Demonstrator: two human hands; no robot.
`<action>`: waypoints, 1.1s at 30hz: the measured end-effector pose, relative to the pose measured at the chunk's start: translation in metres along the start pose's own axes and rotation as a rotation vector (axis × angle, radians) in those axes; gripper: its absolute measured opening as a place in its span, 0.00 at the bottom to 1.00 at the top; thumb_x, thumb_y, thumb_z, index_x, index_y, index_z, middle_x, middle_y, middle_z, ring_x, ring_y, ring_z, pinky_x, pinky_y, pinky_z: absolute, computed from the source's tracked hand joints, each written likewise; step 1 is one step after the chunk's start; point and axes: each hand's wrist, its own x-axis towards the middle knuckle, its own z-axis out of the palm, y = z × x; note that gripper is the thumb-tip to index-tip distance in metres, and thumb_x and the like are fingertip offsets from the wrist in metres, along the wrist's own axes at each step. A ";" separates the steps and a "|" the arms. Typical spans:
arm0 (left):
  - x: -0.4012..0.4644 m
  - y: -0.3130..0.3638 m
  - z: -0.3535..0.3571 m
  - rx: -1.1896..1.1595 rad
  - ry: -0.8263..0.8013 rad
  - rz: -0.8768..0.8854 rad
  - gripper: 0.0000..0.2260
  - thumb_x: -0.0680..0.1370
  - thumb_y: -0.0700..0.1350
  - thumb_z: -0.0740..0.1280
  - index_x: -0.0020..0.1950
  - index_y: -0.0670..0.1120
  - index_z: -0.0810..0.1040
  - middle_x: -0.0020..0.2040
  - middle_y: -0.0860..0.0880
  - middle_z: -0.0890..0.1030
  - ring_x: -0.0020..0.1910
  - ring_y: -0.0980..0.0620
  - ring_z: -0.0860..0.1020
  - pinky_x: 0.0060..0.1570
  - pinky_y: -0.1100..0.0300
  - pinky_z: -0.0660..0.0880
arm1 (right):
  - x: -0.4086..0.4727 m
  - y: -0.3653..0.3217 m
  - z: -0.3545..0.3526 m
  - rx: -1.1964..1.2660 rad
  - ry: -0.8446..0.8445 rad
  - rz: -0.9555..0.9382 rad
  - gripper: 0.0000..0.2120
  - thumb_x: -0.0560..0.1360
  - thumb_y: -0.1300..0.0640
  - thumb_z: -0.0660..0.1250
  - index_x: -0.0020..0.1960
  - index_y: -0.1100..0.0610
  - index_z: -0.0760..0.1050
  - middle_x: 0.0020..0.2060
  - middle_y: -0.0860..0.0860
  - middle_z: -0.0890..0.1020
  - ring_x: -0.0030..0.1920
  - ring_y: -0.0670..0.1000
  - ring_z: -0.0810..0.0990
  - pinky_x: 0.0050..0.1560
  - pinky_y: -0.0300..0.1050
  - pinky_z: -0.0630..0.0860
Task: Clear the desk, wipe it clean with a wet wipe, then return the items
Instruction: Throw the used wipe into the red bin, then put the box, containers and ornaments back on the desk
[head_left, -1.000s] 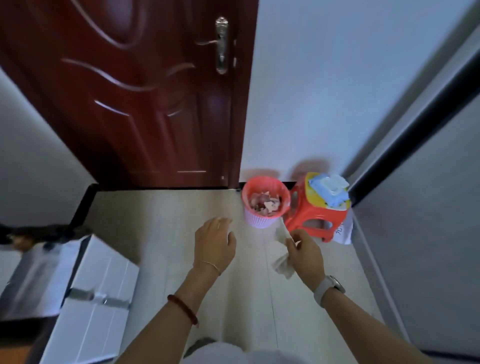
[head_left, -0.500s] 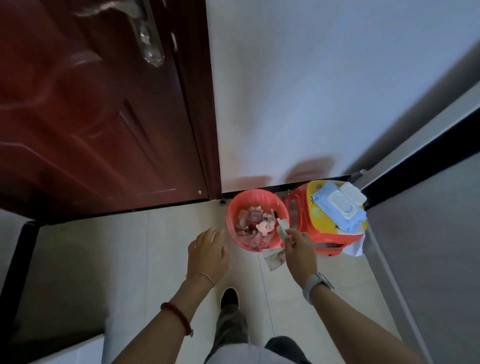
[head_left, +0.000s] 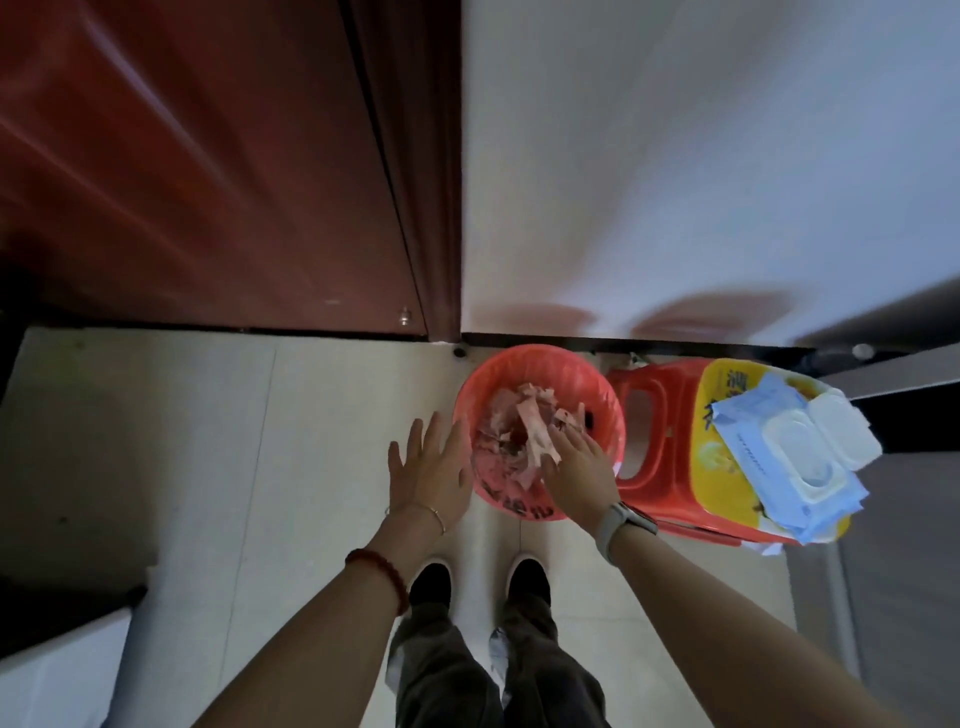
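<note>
A red plastic waste bin (head_left: 524, 358) stands on the floor by the wall, filled with crumpled wipes and paper scraps (head_left: 506, 421). My right hand (head_left: 576, 470), with a watch on the wrist, hovers over the bin's near right side, fingers spread and nothing in them. My left hand (head_left: 431, 467) is flat and open just outside the bin's left rim. I cannot tell the used wipe apart from the other scraps. A blue pack of wet wipes (head_left: 789, 457) with its white lid flipped up lies on a red stool (head_left: 644, 400) to the right of the bin.
A dark red door (head_left: 208, 182) and a white wall (head_left: 675, 156) stand right behind the bin. My two shoes (head_left: 480, 577) are on the tiled floor just before it. A white box (head_left: 52, 670) sits at the lower left, a dark grey panel at the right.
I have stepped up to the bin. My right hand moved over it and let go of the crumpled wipe it was holding. My left hand spread open beside the rim.
</note>
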 end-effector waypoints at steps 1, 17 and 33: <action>-0.004 0.001 -0.002 -0.015 0.011 -0.015 0.25 0.80 0.47 0.52 0.75 0.51 0.46 0.77 0.47 0.45 0.75 0.45 0.43 0.72 0.42 0.45 | -0.003 -0.003 -0.004 -0.026 -0.012 -0.025 0.27 0.74 0.48 0.48 0.72 0.53 0.59 0.70 0.56 0.66 0.72 0.57 0.59 0.69 0.58 0.60; -0.287 -0.142 -0.112 -0.599 0.721 -0.763 0.16 0.77 0.44 0.59 0.65 0.46 0.72 0.65 0.47 0.74 0.65 0.46 0.69 0.66 0.52 0.61 | -0.177 -0.300 -0.039 -0.197 -0.181 -0.839 0.18 0.71 0.58 0.54 0.55 0.61 0.77 0.48 0.60 0.82 0.52 0.62 0.77 0.52 0.52 0.75; -0.541 -0.392 -0.035 -0.931 0.926 -1.313 0.15 0.77 0.42 0.61 0.64 0.44 0.72 0.63 0.44 0.74 0.62 0.43 0.70 0.60 0.48 0.66 | -0.359 -0.581 0.168 -0.416 -0.492 -1.226 0.16 0.76 0.64 0.59 0.63 0.62 0.71 0.60 0.58 0.76 0.63 0.57 0.71 0.61 0.48 0.69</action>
